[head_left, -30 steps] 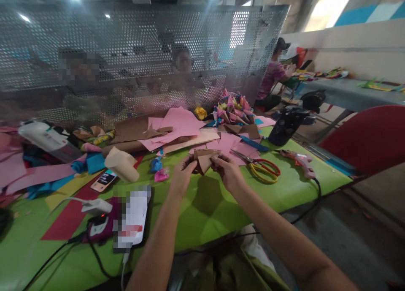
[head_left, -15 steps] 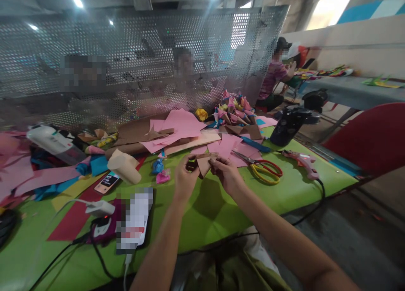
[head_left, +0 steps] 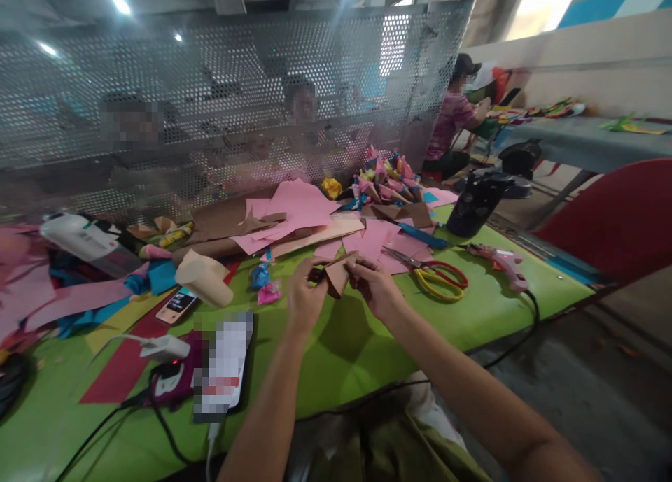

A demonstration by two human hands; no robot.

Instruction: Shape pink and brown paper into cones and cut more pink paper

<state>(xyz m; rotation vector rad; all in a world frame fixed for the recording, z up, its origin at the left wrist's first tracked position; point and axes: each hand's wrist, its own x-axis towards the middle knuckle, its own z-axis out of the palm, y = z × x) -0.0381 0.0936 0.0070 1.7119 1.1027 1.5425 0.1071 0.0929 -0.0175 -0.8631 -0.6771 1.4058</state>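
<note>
A small brown paper cone (head_left: 337, 278) is held between my two hands above the green tabletop (head_left: 367, 356), its point toward me. My left hand (head_left: 309, 289) grips its left side with bent fingers. On the cone's upper right edge, my right hand (head_left: 374, 280) pinches the paper between thumb and fingers. To the right lie scissors (head_left: 438, 282) with red and yellow handles and a pink glue gun (head_left: 504, 264) on a black cable. Left of my hands sit a blue wrapped candy (head_left: 260, 275) and a pink one (head_left: 269, 293).
Pink paper sheets (head_left: 294, 209) and a pile of small paper cones (head_left: 388, 178) lie before a perforated metal screen (head_left: 236, 69). A paper roll (head_left: 204, 278), a phone (head_left: 223, 363) and a power strip (head_left: 178, 380) with cables are at left. A black mug-like container (head_left: 472, 206) stands right. A person (head_left: 451, 118) sits beyond.
The cone has tilted slightly in my fingers, and its open top edge has turned a little. Both hands keep hold of it. The whole view has shifted slightly.
</note>
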